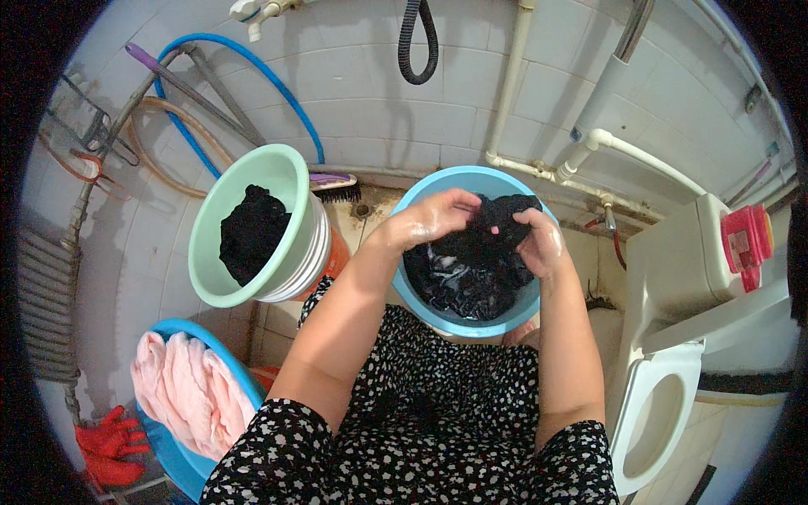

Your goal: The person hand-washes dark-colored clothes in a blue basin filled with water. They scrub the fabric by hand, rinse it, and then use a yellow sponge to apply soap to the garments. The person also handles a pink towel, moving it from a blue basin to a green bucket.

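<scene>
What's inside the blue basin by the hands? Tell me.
Dark, wet-looking cloth, partly bunched between the left hand and right hand. It hides the bottom of the basin; anything beneath cannot be seen.

Matt black cloth fills a smooth plastic basin; wall tiles look faintly glossy.

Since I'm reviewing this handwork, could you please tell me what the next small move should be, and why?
I'd probably press the bunched black fabric down into the round light-blue plastic basin: the bare left hand and bare right hand flank it, more dark, wet-looking fabric lies there, and whitish, suds-like patches show on both hands.
</scene>
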`<act>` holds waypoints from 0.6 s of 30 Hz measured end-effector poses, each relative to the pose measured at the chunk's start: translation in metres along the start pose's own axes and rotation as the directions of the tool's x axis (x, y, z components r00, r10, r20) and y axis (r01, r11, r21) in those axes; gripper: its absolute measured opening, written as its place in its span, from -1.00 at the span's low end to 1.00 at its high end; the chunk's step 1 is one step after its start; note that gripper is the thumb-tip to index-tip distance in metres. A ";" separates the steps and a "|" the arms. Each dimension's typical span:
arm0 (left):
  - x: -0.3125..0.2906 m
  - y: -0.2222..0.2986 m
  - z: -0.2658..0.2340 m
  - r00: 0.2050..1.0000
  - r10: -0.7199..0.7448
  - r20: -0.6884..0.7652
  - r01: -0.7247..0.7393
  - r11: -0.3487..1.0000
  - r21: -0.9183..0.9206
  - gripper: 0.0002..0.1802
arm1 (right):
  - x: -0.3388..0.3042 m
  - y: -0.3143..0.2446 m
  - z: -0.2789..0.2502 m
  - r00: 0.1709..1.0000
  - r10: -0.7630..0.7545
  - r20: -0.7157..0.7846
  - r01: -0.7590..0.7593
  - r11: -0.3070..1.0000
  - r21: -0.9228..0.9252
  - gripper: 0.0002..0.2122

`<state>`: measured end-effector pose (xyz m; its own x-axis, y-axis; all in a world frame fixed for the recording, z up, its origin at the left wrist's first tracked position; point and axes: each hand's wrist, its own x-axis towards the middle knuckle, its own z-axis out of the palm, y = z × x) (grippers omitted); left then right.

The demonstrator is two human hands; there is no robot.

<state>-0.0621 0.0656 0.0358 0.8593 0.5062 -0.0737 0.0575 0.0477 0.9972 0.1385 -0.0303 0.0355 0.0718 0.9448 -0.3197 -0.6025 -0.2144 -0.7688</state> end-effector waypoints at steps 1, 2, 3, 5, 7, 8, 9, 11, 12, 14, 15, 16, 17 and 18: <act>-0.001 0.003 0.002 0.994 -0.061 0.086 0.055 0.996 0.072 -0.50 | -0.004 -0.003 0.005 0.998 -0.004 0.070 0.003 1.000 0.022 -0.75; 0.001 0.002 0.004 0.997 -0.045 0.069 0.021 0.950 0.311 -0.48 | -0.007 -0.006 0.009 0.990 -0.011 0.140 0.004 0.999 0.045 -0.75; 0.001 0.003 0.010 0.998 -0.036 0.049 0.021 0.959 0.282 -0.50 | -0.010 -0.008 0.011 0.984 -0.016 0.175 0.007 0.999 0.052 -0.75; 0.005 0.008 0.021 1.000 -0.011 0.020 0.007 0.977 0.215 -0.56 | -0.015 -0.011 0.018 0.968 -0.025 0.250 0.009 0.998 0.065 -0.75; 0.012 0.007 0.028 1.000 0.021 0.005 -0.021 0.990 0.139 -0.61 | -0.023 -0.012 0.023 0.977 -0.022 0.214 0.033 0.998 -0.052 -0.74; 0.013 0.001 0.026 0.994 0.002 -0.106 0.010 0.994 0.110 -0.64 | -0.026 -0.013 0.026 0.980 -0.021 0.196 0.043 0.993 -0.110 -0.73; 0.016 -0.009 0.022 0.976 -0.020 -0.216 0.038 0.996 0.077 -0.67 | -0.027 -0.015 0.028 0.986 -0.009 0.168 0.032 0.990 -0.136 -0.70; 0.017 -0.006 0.015 0.925 0.086 -0.370 -0.034 0.989 0.145 -0.73 | -0.020 -0.020 0.018 0.999 -0.045 0.011 0.047 0.966 -0.255 -0.72; 0.017 -0.006 0.010 0.902 0.024 -0.432 -0.055 0.997 -0.058 -0.76 | -0.015 -0.023 0.008 0.995 -0.070 -0.065 0.046 0.948 -0.315 -0.73; 0.013 0.016 0.010 0.886 0.044 -0.462 -0.168 0.958 -0.231 -0.77 | 0.000 -0.017 -0.027 0.956 -0.205 -0.208 0.034 0.786 -0.617 -0.75; 0.007 0.034 0.013 0.902 -0.010 -0.432 -0.151 0.929 -0.337 -0.79 | 0.003 -0.015 -0.039 0.932 -0.299 -0.207 0.013 0.598 -0.802 -0.75; 0.005 0.029 0.009 0.918 -0.028 -0.395 -0.174 0.867 -0.466 -0.79 | 0.003 -0.015 -0.035 0.910 -0.378 -0.172 -0.022 0.370 -0.929 -0.75; 0.007 0.021 0.003 0.934 -0.040 -0.354 -0.189 0.787 -0.587 -0.79 | 0.002 -0.013 -0.030 0.873 -0.446 -0.198 -0.097 0.239 -0.966 -0.75; 0.007 0.017 -0.002 0.949 -0.045 -0.312 -0.196 0.691 -0.696 -0.79 | -0.001 -0.011 -0.023 0.830 -0.516 -0.212 -0.182 0.109 -0.977 -0.75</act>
<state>-0.0562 0.0712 0.0525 0.6541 0.7470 -0.1187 -0.4822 0.5327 0.6955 0.1631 -0.0346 0.0312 0.5387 0.8424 0.0137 0.6984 -0.4374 -0.5666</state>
